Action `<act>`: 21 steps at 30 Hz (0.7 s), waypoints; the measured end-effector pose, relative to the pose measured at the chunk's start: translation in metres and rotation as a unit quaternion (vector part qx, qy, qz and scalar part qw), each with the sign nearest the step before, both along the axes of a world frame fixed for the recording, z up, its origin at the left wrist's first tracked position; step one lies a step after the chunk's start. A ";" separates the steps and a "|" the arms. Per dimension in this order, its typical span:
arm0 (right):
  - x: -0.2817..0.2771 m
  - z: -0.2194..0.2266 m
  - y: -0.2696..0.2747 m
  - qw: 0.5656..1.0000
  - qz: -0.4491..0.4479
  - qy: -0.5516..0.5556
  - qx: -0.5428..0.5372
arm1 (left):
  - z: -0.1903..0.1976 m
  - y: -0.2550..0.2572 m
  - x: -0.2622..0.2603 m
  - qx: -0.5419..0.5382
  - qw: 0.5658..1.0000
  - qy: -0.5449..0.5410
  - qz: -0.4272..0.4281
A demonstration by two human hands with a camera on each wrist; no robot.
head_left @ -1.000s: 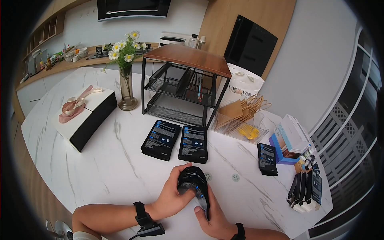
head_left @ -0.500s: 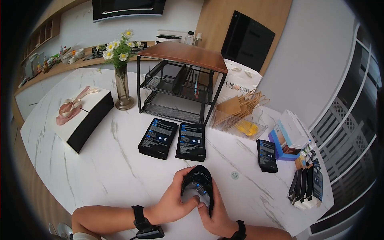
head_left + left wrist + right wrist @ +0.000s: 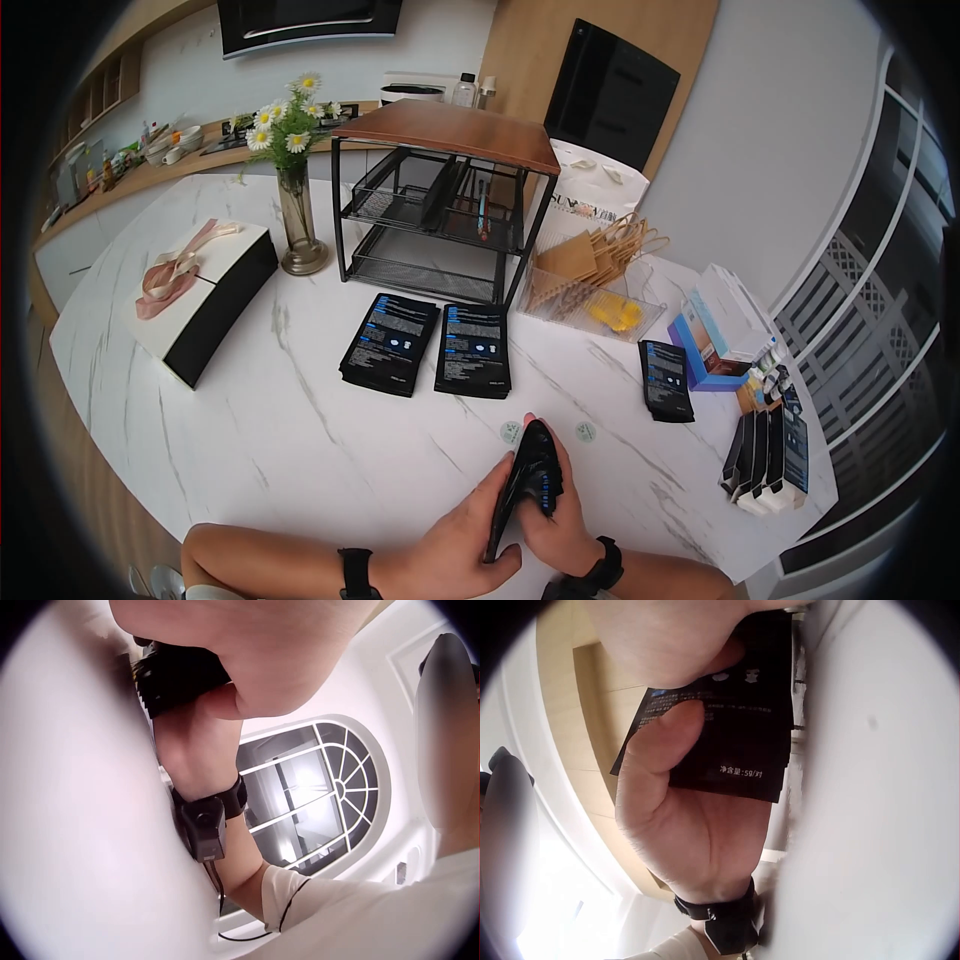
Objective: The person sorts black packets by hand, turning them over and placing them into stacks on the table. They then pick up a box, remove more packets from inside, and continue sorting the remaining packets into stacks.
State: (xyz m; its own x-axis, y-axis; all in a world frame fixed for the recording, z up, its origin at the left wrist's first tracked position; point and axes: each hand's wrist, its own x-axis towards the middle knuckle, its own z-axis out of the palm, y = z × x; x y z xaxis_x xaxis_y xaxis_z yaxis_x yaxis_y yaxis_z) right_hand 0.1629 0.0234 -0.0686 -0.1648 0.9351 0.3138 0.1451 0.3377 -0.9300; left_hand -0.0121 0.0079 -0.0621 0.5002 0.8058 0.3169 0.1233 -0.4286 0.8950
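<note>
Near the table's front edge, both hands hold a stack of black packets. The left hand lies along the stack's left side, its thumb at the lower end. From the right side the right hand grips the stack. In the right wrist view the printed face of the packets shows, with the left thumb pressed on it. The left wrist view has the packets dark between the two hands. Two more black packet stacks lie beyond the hands.
Behind stands a wood-topped mesh rack, a flower vase left of it. A ribboned box lies left. At right are a clear bin with paper bags, a small packet stack and black boxes.
The held stack has turned from showing its bowed inner face to standing nearly edge-on, and has shifted slightly right. Both hands have turned with it. The head view has shifted a little.
</note>
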 end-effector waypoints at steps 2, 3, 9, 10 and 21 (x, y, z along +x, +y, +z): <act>0.000 0.000 -0.001 1.000 0.005 -0.012 0.005 | -0.001 -0.002 0.001 0.070 0.996 0.039 0.042; 0.000 -0.001 -0.001 1.000 0.002 -0.003 -0.001 | 0.003 -0.002 0.000 0.032 0.998 0.027 0.038; -0.002 -0.008 -0.008 0.997 -0.001 0.039 -0.062 | 0.015 0.010 -0.006 -0.096 0.994 -0.028 0.052; -0.002 -0.007 -0.009 0.995 -0.004 0.048 -0.087 | 0.009 0.015 -0.007 -0.073 0.995 -0.050 0.055; -0.016 0.016 -0.035 0.993 0.066 -0.096 0.008 | 0.002 0.049 -0.021 -0.073 0.976 -0.126 0.159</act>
